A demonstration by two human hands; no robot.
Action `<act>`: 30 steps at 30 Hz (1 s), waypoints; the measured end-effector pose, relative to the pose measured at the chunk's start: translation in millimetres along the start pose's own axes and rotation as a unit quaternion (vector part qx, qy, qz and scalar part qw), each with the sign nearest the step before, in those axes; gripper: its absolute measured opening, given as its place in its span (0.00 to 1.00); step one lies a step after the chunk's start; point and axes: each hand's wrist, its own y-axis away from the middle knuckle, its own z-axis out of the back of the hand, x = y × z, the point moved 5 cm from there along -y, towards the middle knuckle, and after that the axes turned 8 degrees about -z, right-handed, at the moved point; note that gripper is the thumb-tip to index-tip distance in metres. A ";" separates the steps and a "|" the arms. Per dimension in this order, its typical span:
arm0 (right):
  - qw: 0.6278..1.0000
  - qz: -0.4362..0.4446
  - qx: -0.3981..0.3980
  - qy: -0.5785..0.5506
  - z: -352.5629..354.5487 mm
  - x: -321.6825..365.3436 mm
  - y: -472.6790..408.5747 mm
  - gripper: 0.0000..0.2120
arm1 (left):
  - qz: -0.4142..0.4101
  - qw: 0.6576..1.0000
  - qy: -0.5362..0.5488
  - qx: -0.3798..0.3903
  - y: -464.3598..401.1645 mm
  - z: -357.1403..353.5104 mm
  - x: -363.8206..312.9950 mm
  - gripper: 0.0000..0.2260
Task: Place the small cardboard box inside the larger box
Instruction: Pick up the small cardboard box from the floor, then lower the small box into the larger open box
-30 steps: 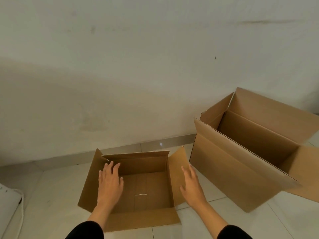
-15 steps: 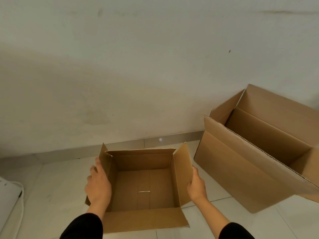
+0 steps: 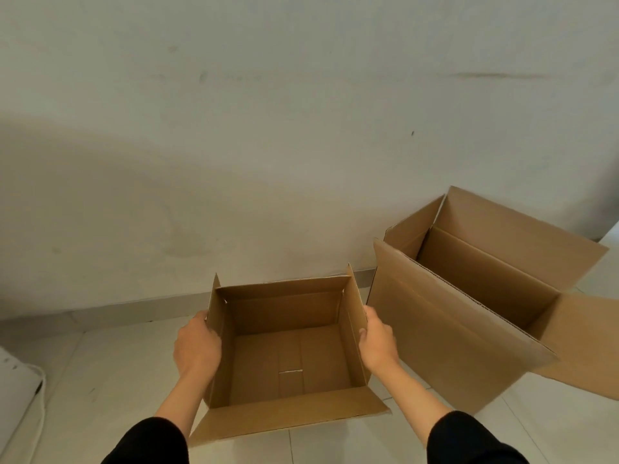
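Left hand (image 3: pixel 197 349) and right hand (image 3: pixel 377 339) clamped on opposite side walls of small box (image 3: pixel 288 349); larger box (image 3: pixel 469 303) open, just right, on floor (image 3: pixel 100 380).

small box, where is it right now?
In the head view, the small cardboard box sits low centre, open, gripped between the left hand and right hand, just left of the larger box.

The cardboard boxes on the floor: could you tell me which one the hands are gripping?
The small box, nearer the camera: left hand and right hand clasp its sides. The larger box stands untouched beside it.
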 end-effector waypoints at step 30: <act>0.965 0.146 -0.116 -0.183 315.4 103.4 49.7 0.20 | -0.139 0.932 0.296 -0.159 93.7 204.5 -172.5 0.20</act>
